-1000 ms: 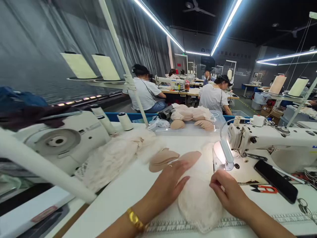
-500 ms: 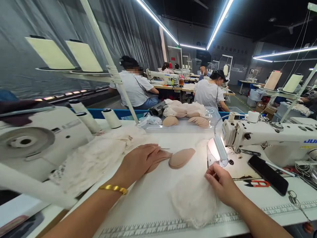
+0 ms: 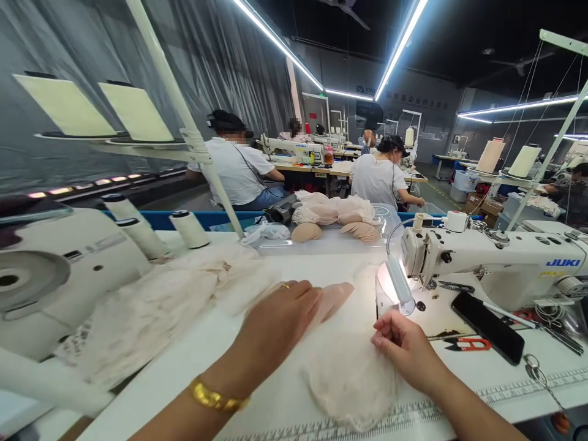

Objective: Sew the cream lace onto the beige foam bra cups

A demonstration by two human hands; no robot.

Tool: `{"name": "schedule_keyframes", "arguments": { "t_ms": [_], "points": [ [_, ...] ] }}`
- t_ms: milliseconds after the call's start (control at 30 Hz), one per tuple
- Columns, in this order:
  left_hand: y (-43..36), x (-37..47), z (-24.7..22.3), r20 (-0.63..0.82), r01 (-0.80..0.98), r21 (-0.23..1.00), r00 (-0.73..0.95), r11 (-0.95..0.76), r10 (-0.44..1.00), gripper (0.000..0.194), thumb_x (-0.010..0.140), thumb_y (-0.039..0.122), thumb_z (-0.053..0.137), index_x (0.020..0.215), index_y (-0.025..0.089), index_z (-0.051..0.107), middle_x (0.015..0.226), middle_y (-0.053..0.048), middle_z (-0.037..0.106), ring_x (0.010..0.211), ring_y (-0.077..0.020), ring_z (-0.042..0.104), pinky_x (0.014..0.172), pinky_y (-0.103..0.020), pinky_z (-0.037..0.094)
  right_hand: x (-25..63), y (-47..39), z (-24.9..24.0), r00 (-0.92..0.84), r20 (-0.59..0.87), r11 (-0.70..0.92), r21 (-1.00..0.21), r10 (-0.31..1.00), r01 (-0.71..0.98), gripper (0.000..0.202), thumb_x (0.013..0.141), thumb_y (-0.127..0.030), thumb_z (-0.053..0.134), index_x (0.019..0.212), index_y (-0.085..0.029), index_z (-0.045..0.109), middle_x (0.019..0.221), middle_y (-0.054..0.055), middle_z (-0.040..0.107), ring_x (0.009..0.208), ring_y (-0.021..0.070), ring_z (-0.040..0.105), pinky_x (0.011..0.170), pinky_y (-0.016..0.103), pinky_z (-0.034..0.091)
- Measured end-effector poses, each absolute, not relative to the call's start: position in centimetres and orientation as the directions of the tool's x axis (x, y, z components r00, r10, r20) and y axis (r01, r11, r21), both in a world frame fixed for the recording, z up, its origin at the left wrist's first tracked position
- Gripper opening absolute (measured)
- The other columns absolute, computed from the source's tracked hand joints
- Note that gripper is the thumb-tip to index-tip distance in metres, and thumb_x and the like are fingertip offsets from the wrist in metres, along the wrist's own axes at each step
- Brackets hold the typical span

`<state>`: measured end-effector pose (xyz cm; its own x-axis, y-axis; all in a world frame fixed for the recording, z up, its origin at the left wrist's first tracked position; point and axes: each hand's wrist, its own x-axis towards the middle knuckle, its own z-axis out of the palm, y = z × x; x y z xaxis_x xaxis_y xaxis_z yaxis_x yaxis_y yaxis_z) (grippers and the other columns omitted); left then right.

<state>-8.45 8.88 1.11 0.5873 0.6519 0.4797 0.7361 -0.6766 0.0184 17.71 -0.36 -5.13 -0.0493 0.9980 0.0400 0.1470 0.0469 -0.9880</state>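
Note:
My left hand [image 3: 287, 315], with a gold bangle at the wrist, is closed with its fingertips on a beige oval pad [image 3: 339, 299]. The back of the hand hides how much it grips and whatever lies beneath. At the sewing machine's [image 3: 487, 257] front left, the fingers of my right hand [image 3: 404, 346] are pinched at the upper right edge of a cream lace piece [image 3: 351, 383]. That piece lies spread on the white table, its scalloped edge towards me over a printed ruler scale [image 3: 422, 413].
Crumpled cream lace [image 3: 151, 306] and thread cones [image 3: 189, 229] lie left. Behind stands a clear plastic tray [image 3: 275, 246] with more pads and lace. To the right are orange thread snips [image 3: 468, 345], a black phone [image 3: 487, 326] and keys [image 3: 542, 373]. Co-workers sit further back.
My left hand has moved right, from the left pads to the right-hand pad, and its fingers have curled. My right hand stays at the lace piece. The whole view has shifted slightly.

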Motion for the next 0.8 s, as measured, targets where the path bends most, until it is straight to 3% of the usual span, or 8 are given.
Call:
{"name": "schedule_keyframes", "arguments": {
  "t_ms": [100, 200, 333, 433, 533, 633, 733, 800],
  "points": [
    [10.5, -9.7, 1.9, 0.506, 0.813, -0.125, 0.545, -0.568, 0.669, 0.032, 0.105, 0.021, 0.044, 0.102, 0.018, 0.075, 0.101, -0.018, 0.076, 0.097, -0.0385, 0.069, 0.083, -0.052, 0.053, 17.5, -0.3, -5.6, -0.046, 0.050, 0.057, -0.984, 0.998, 0.168, 0.021, 0.089, -0.040, 0.071, 0.100, -0.023, 0.065, 0.089, 0.002, 0.066, 0.085, 0.0218, 0.065, 0.080, 0.035, 0.053],
    [10.6, -8.8, 0.4, 0.406, 0.771, -0.076, 0.603, -0.632, 0.687, 0.027, 0.101, 0.025, 0.056, 0.121, 0.016, 0.072, 0.127, -0.019, 0.076, 0.115, -0.0394, 0.069, 0.096, -0.054, 0.054, 17.3, -0.2, -5.7, -0.060, 0.069, 0.080, -0.978, 0.996, 0.193, 0.017, 0.090, -0.037, 0.068, 0.099, -0.023, 0.065, 0.089, 0.002, 0.066, 0.085, 0.0222, 0.064, 0.080, 0.036, 0.053],
    [10.8, -6.3, -2.7, 0.339, 0.753, -0.023, 0.625, -0.658, 0.703, 0.018, 0.098, 0.021, 0.056, 0.104, 0.018, 0.072, 0.108, -0.013, 0.080, 0.099, -0.0333, 0.074, 0.085, -0.046, 0.057, 17.3, -0.2, -5.5, -0.058, 0.072, 0.084, -0.967, 0.996, 0.240, 0.013, 0.091, -0.033, 0.066, 0.099, -0.023, 0.066, 0.088, 0.002, 0.067, 0.084, 0.0220, 0.063, 0.078, 0.035, 0.051],
    [11.4, -5.8, -2.7, 0.345, 0.762, 0.026, 0.600, -0.647, 0.722, 0.027, 0.102, 0.021, 0.047, 0.085, 0.020, 0.068, 0.087, -0.010, 0.078, 0.083, -0.0317, 0.074, 0.075, -0.043, 0.056, 17.4, -0.1, -5.4, -0.048, 0.050, 0.060, -0.970, 0.998, 0.237, 0.010, 0.090, -0.030, 0.066, 0.097, -0.022, 0.066, 0.087, 0.002, 0.067, 0.085, 0.0221, 0.064, 0.078, 0.034, 0.050],
    [11.4, -6.3, -0.8, 0.401, 0.767, 0.078, 0.560, -0.637, 0.725, 0.037, 0.106, 0.024, 0.037, 0.087, 0.020, 0.068, 0.092, -0.011, 0.079, 0.087, -0.0310, 0.074, 0.081, -0.043, 0.055, 17.5, 0.1, -5.3, -0.036, 0.029, 0.035, -0.981, 0.999, 0.190, 0.009, 0.089, -0.029, 0.068, 0.095, -0.023, 0.065, 0.086, 0.001, 0.068, 0.083, 0.0215, 0.065, 0.077, 0.033, 0.050],
    [9.7, -6.7, 1.2, 0.446, 0.759, 0.228, 0.476, -0.610, 0.758, 0.040, 0.109, 0.034, 0.035, 0.103, 0.021, 0.072, 0.103, -0.008, 0.081, 0.094, -0.0287, 0.074, 0.082, -0.039, 0.055, 17.7, 0.2, -5.0, -0.037, 0.007, 0.013, -0.987, 0.999, 0.159, 0.012, 0.091, -0.033, 0.069, 0.096, -0.023, 0.064, 0.089, 0.002, 0.072, 0.080, 0.0207, 0.065, 0.074, 0.032, 0.050],
    [6.8, -6.6, 1.3, 0.283, 0.644, 0.512, 0.498, -0.569, 0.819, 0.037, 0.105, 0.049, 0.047, 0.095, 0.026, 0.075, 0.089, 0.001, 0.080, 0.080, -0.0225, 0.073, 0.067, -0.030, 0.053, 18.0, 0.3, -4.8, -0.054, 0.007, 0.013, -0.993, 0.998, 0.121, 0.022, 0.099, -0.045, 0.062, 0.095, -0.023, 0.063, 0.087, 0.002, 0.072, 0.074, 0.0195, 0.065, 0.071, 0.032, 0.050],
    [5.1, -6.3, 0.1, 0.181, 0.590, 0.602, 0.555, -0.537, 0.812, 0.037, 0.104, 0.049, 0.050, 0.088, 0.026, 0.074, 0.082, 0.003, 0.079, 0.074, -0.0208, 0.072, 0.063, -0.028, 0.051, 18.2, 0.2, -4.7, -0.059, 0.015, 0.021, -0.995, 0.998, 0.101, 0.029, 0.102, -0.050, 0.057, 0.096, -0.022, 0.064, 0.082, 0.000, 0.067, 0.072, 0.0186, 0.064, 0.071, 0.032, 0.051]
  ]
}}
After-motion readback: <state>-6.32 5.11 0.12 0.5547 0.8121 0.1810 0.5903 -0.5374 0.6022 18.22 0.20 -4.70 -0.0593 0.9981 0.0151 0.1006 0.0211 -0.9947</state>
